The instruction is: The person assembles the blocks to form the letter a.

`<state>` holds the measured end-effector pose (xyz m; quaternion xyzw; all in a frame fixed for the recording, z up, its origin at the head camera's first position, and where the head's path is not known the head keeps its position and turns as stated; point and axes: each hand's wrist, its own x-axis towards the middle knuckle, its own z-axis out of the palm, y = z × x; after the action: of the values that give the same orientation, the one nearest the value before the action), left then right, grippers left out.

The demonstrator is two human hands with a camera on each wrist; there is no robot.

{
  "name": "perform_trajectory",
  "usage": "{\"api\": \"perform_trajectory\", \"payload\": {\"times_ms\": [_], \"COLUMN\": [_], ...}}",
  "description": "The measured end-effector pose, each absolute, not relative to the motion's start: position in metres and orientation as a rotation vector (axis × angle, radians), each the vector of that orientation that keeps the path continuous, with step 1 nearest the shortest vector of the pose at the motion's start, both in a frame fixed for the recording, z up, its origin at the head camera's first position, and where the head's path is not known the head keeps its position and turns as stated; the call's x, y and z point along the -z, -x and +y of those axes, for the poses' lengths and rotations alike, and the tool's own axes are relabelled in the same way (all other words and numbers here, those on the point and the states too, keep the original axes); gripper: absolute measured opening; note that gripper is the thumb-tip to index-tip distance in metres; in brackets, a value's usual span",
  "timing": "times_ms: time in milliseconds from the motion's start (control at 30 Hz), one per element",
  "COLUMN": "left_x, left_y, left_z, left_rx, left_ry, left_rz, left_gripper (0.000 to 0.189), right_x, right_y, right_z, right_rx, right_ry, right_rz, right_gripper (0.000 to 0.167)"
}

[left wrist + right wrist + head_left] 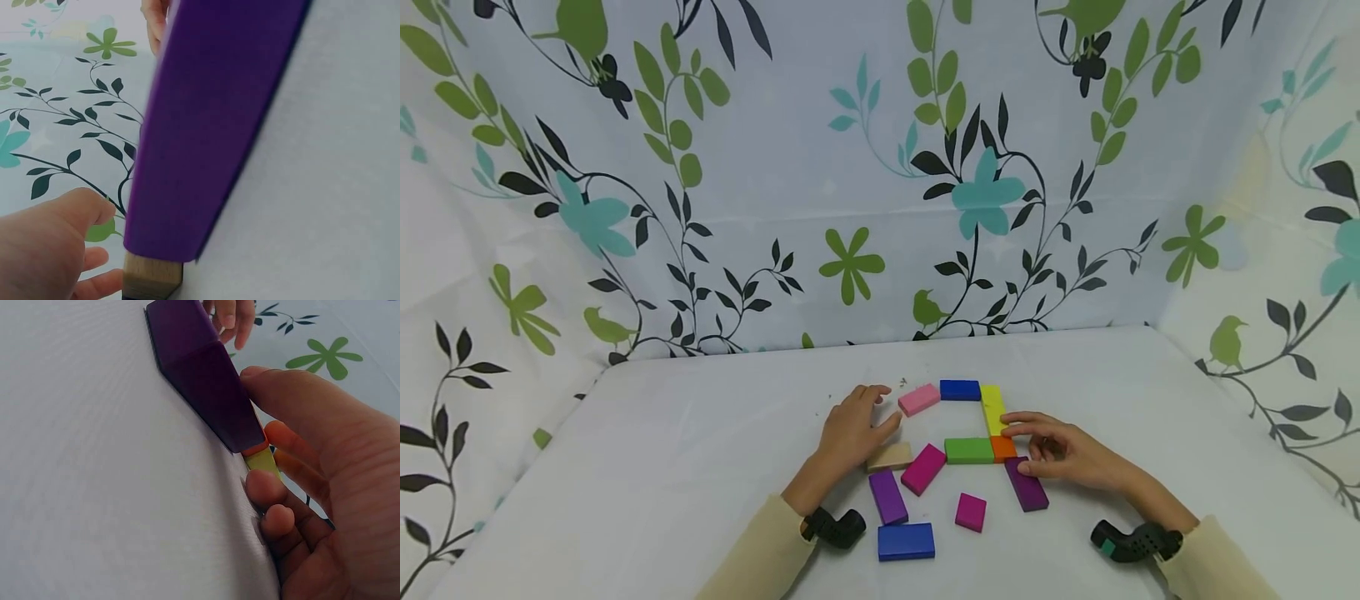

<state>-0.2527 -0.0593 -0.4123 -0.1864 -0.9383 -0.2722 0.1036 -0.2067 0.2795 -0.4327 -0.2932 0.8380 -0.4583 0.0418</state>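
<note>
Clock read from the head view, 12 away from the person. Patterned cloth (782, 167), printed green, teal and black on white, hangs at 10, 12 and 2. White tabletop (662, 458) meets it along a straight far edge; side edges splay towards 8 and 4. Widest stretch for moving: from the blocks (923, 469) out to 9; smaller margin at 3, beyond the right hand (1071, 454).

Two cream sleeves (760, 550), one black device (838, 529) per wrist. Left hand (848, 429) at 10 of the group, thumb and fingers spread, gripping nothing, just beside the tan block (891, 456). Right hand at 3, fingers loosely bent towards the yellow block (991, 404), thumb against a purple block (1028, 487).

Eleven blocks: two blue, two purple, two magenta; one each green, yellow, tan, pink, orange. Near blue block (906, 542) touches the other purple block (888, 497). Far blue block (960, 390) has pink block (919, 400) at 9, yellow at 3. Green block (969, 451) abuts orange block (1003, 449). Shorter magenta block (971, 512) lies apart, at 6.
</note>
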Motion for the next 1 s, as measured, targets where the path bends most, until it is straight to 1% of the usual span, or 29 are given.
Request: {"api": "perform_trajectory", "payload": {"times_ms": [300,533,800,1000], "left_x": [0.411,0.412,0.414,0.415], "left_y": [0.246,0.234,0.227,0.229], "left_z": [-0.064,-0.071,-0.079,-0.088], "left_rx": [0.746,0.714,0.677,0.771], "left_ry": [0.6,0.678,0.803,0.878], "left_rz": [-2.77,-2.789,-2.837,-2.839], "left_gripper": [0.037,0.031,0.036,0.037], "right_x": [0.429,0.429,0.433,0.432], "right_y": [0.207,0.204,0.206,0.206], "right_z": [0.278,0.277,0.279,0.278], "right_rx": [1.438,1.446,1.44,1.435], "right_ry": [0.953,0.966,0.945,0.931], "right_rz": [2.523,2.532,2.531,2.523], "right_gripper": [0.039,0.039,0.039,0.038]}}
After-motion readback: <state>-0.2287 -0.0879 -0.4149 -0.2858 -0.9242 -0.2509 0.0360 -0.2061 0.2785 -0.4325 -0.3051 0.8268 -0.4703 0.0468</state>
